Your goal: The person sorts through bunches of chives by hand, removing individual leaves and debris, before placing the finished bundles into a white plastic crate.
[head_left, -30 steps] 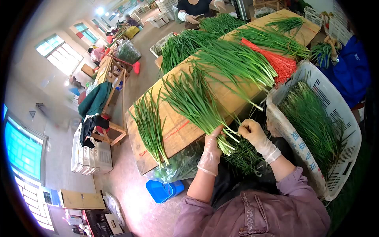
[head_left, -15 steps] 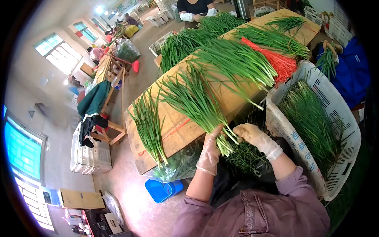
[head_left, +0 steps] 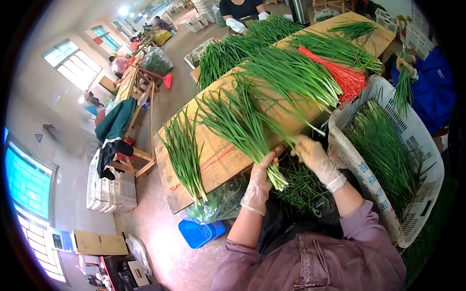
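Note:
My gloved left hand point(head_left: 263, 169) is closed round the white lower ends of a bunch of garlic chives point(head_left: 242, 128), whose green leaves fan out over the wooden table. To its right, my gloved right hand point(head_left: 310, 153) is slightly blurred, its fingers pinched on a few chive stalks point(head_left: 283, 133) that slant away from the bunch. A smaller chive bundle point(head_left: 184, 157) lies on the table to the left. Farther along lie a larger pile of chives point(head_left: 296, 75) and a bundle of red ties point(head_left: 340, 77).
A white plastic crate point(head_left: 366, 169) holding chives stands at my right. Loose trimmings point(head_left: 303, 194) lie below the edge of the table point(head_left: 223, 167). A blue bin point(head_left: 199, 234) is on the floor. Co-workers' hands point(head_left: 407, 63) hold chives at right; another person point(head_left: 240, 14) is across the table.
My right hand has moved up and slightly right, from beside the stalk ends, drawing a few stalks away from the bunch. My left hand keeps its hold. The co-worker's chives at right have shifted.

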Available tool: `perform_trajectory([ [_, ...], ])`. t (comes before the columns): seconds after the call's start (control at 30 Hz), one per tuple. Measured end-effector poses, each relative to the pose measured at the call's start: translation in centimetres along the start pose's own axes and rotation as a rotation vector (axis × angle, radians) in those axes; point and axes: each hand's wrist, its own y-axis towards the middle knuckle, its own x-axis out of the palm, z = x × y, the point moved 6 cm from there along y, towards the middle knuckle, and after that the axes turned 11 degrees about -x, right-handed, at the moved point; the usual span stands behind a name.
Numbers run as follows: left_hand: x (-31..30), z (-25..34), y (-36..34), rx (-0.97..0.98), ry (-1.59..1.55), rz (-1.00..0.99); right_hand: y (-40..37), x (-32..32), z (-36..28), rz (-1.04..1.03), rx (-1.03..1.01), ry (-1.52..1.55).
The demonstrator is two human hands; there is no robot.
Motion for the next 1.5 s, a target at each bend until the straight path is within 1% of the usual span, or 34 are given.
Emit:
perform_trajectory([
  [0.03,0.5,0.5,-0.6,0.025,0.005,-0.041,0.8,-1.1,1.7,0.082,0.028,-0.038],
  [0.07,0.5,0.7,-0.7,0.022,0.006,-0.041,1.7,-1.8,4.0,0.042,-0.026,-0.228],
  [0.1,0.4,0.8,-0.7,0.019,0.008,-0.041,2.6,-2.2,3.3,0.003,-0.080,-0.419],
  [0.13,0.3,0.9,-1.1,-0.001,0.010,0.018,2.6,-3.0,3.0,0.002,-0.034,-0.443],
  [0.17,0.0,1.0,-1.1,0.000,0.014,0.013,2.5,-3.8,2.5,0.002,0.010,-0.469],
  [0.2,-0.1,1.0,-1.1,-0.001,-0.034,-0.015,2.9,-4.5,1.8,0.144,-0.079,-0.341],
  [0.23,-0.2,1.0,-1.2,-0.003,-0.083,-0.041,2.8,-5.4,1.9,0.213,-0.007,-0.236],
  [0.3,-0.1,1.0,-1.4,-0.001,-0.117,-0.051,2.5,-5.7,1.3,0.289,0.016,0.277],
  [0.37,0.7,1.1,-1.5,0.034,-0.159,-0.136,0.9,-4.0,-0.8,0.213,0.130,0.556],
  [0.4,1.0,0.9,-1.4,-0.020,-0.178,-0.191,0.4,-2.6,-1.5,0.095,0.150,0.582],
  [0.43,1.3,0.8,-1.4,0.011,-0.087,-0.132,-0.1,-1.4,-2.2,-0.014,0.183,0.473],
  [0.5,1.4,0.5,-0.9,-0.003,0.005,-0.092,-0.5,0.9,-1.6,-0.161,0.064,0.387],
  [0.53,1.7,0.4,-0.9,0.043,0.009,-0.044,-1.0,1.8,-1.2,-0.167,0.064,0.391],
  [0.63,1.5,0.1,-1.3,-0.012,0.067,-0.007,-2.3,3.6,-1.3,-0.191,0.021,0.455],
  [0.7,1.2,0.2,-1.6,-0.023,0.090,0.015,-2.0,4.0,-0.5,-0.328,-0.140,0.194],
  [0.73,1.3,0.2,-1.9,-0.035,0.103,0.058,-1.9,4.1,-0.4,-0.328,-0.140,0.194],
  [0.8,2.3,0.1,-3.0,-0.027,0.088,0.124,-1.5,4.1,-0.4,-0.240,-0.065,0.168],
  [0.83,2.3,0.0,-3.0,-0.028,0.089,0.124,-1.6,4.4,-0.4,-0.238,-0.064,0.168],
  [0.9,2.0,0.2,-2.7,0.012,0.067,0.130,-1.9,3.2,-2.5,0.075,-0.429,-0.163],
  [0.93,1.7,0.4,-2.5,0.040,0.071,0.152,-2.2,2.9,-3.4,0.141,-0.482,-0.231],
  [0.97,1.5,0.6,-2.3,0.040,0.070,0.151,-2.7,2.8,-3.6,0.141,-0.482,-0.233],
  [1.03,0.9,1.5,-2.1,0.057,0.052,0.168,-4.2,1.6,-4.0,0.300,-0.479,-0.252],
  [1.07,0.5,1.7,-2.0,0.018,0.032,0.170,-5.2,1.5,-3.6,0.125,-0.274,-0.136],
  [1.1,-0.1,2.1,-1.4,0.042,0.069,0.157,-6.7,1.6,-3.0,0.110,-0.414,-0.211],
  [1.13,-0.1,2.5,-1.5,0.053,0.062,0.157,-8.8,2.0,-0.4,0.074,-0.464,-0.234],
  [1.2,-0.5,3.1,-1.5,0.060,0.060,0.142,-12.3,2.3,3.1,-0.087,-0.221,-0.255],
  [1.23,-1.0,3.4,-1.2,0.047,0.050,0.150,-13.1,1.2,3.8,-0.086,-0.220,-0.258],
  [1.3,-1.4,3.7,-0.7,0.073,0.045,0.084,-15.1,1.9,6.7,-0.618,0.052,-0.483],
  [1.33,-1.2,3.5,-0.8,0.061,-0.016,0.078,-13.8,0.8,6.2,-0.547,0.043,-0.492],
  [1.37,-1.1,3.1,-0.6,0.057,-0.012,0.078,-11.5,-0.7,5.4,-0.473,0.033,-0.503],
  [1.43,-0.7,2.2,-0.2,0.067,0.012,0.055,-7.0,-3.6,2.5,-0.018,0.099,-0.426],
  [1.47,-0.5,1.4,-0.1,0.002,-0.008,0.072,-4.7,-3.8,0.9,-0.028,0.096,-0.475],
  [1.5,-0.4,0.7,0.2,-0.023,0.013,0.084,-2.8,-3.9,-0.3,-0.038,0.092,-0.523],
])
